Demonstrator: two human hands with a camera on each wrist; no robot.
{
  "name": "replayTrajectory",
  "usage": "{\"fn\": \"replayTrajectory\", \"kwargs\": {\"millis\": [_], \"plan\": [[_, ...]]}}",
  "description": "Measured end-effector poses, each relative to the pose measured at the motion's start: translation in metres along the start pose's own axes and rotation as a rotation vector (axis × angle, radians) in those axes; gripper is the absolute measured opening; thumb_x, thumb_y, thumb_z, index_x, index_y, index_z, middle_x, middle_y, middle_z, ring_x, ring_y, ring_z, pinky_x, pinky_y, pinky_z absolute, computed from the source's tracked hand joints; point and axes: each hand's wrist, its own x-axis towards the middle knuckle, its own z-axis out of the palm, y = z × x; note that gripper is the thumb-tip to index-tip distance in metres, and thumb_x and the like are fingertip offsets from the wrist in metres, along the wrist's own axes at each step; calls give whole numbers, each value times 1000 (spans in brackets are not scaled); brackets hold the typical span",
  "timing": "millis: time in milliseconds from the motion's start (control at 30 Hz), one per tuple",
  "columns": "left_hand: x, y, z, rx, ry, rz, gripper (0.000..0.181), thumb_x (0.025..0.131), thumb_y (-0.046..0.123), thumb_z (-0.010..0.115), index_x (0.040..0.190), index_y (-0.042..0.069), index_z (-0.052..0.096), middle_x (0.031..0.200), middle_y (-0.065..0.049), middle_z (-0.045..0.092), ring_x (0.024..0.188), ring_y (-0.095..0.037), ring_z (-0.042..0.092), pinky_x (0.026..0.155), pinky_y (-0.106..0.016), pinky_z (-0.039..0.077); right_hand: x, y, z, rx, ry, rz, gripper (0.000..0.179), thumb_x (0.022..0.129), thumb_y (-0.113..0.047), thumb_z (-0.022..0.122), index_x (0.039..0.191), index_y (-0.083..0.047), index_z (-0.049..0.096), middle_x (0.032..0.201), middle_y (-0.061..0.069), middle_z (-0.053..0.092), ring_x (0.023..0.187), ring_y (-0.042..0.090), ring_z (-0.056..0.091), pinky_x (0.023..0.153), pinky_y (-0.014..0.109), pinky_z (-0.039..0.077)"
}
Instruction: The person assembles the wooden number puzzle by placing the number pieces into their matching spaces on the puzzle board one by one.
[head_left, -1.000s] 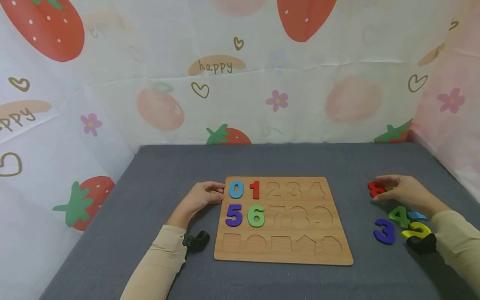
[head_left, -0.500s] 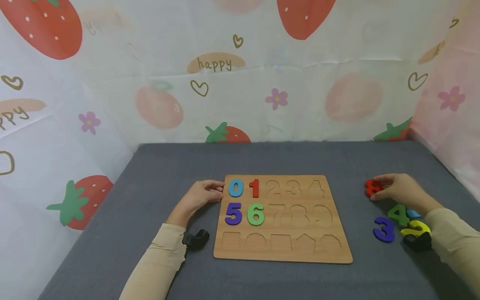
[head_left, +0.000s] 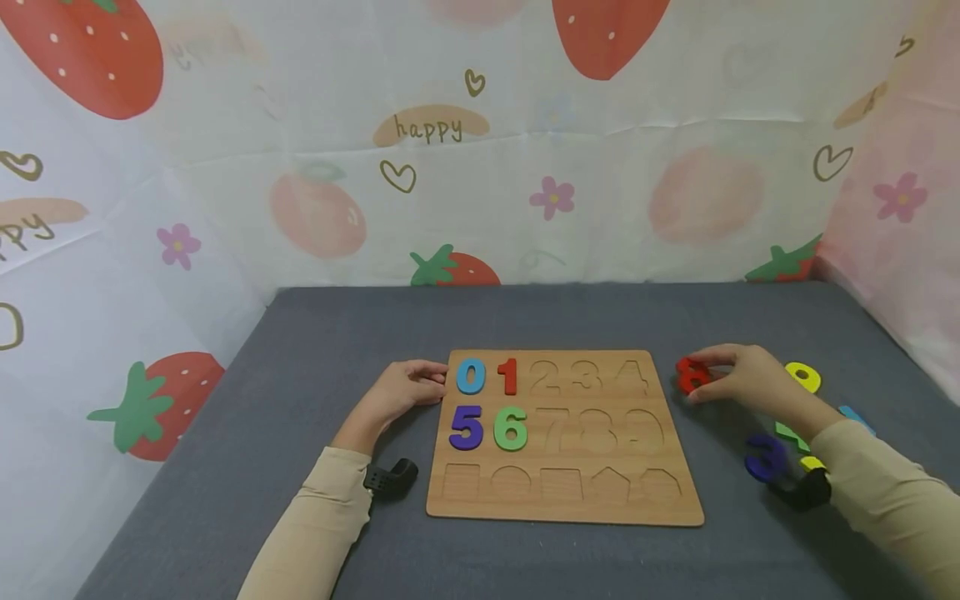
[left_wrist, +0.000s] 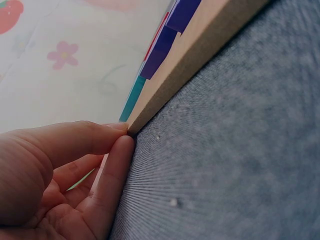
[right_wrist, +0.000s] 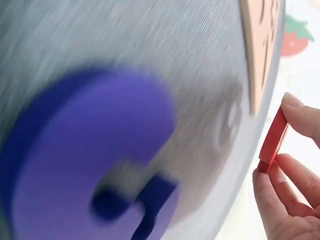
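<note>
My right hand (head_left: 746, 379) pinches a red number 8 (head_left: 692, 376) between thumb and fingertips, just right of the wooden number puzzle board (head_left: 570, 504). In the right wrist view the red 8 (right_wrist: 274, 139) is seen edge-on, lifted off the cloth with its shadow below. At the board's upper left corner, my left hand (head_left: 401, 393) grips the edge with thumb and fingertips. A blue 0 (head_left: 471, 377), red 1 (head_left: 507, 377), purple 5 (head_left: 467, 428) and green 6 (head_left: 511, 429) sit on the board; the other outlines there hold no pieces.
Beneath and around the right forearm lie a purple 3 (head_left: 766, 458), a yellow piece with a round hole (head_left: 803, 377), and partly hidden green (head_left: 791, 435), light blue (head_left: 857, 419) and yellow (head_left: 810, 464) pieces. A printed curtain (head_left: 600, 208) hangs behind the grey tabletop (head_left: 360, 325).
My right hand has carried the red 8 leftward, from the loose pieces toward the board, uncovering the yellow holed piece. My left hand stays at the board's corner.
</note>
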Motion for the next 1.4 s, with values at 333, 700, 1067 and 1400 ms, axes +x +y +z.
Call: {"fn": "replayTrajectory", "kwargs": {"millis": [333, 700, 1067, 1400], "plan": [[-1, 0, 1, 9, 4, -7, 45, 92, 5, 67, 135, -4, 58, 117, -18, 65, 91, -10, 65, 88, -31, 59, 0, -29, 19, 36, -24, -56, 75, 78, -40, 84, 136, -1, 59, 142, 30, 50, 127, 50, 49, 95, 59, 51], [-1, 1, 2, 7, 10, -2, 45, 92, 5, 68, 135, -4, 57, 118, -19, 65, 90, -9, 65, 87, -31, 59, -6, -48, 36, 128, -62, -92, 78, 75, -36, 87, 137, 1, 58, 144, 31, 48, 128, 48, 52, 89, 46, 59], [0, 1, 0, 1, 12, -10, 45, 92, 3, 67, 135, -4, 58, 116, -17, 65, 88, -8, 65, 87, -30, 59, -8, -62, 52, 157, -74, -122, 69, 74, -27, 88, 132, 0, 62, 138, 25, 57, 125, 45, 56, 89, 44, 59], [0, 2, 0, -2, 8, -11, 44, 92, 3, 66, 135, -4, 58, 118, -18, 65, 90, -9, 66, 87, -30, 59, -9, -71, 66, 156, -83, -113, 65, 72, -22, 90, 128, -1, 66, 135, 23, 61, 123, 43, 59, 94, 48, 56]]}}
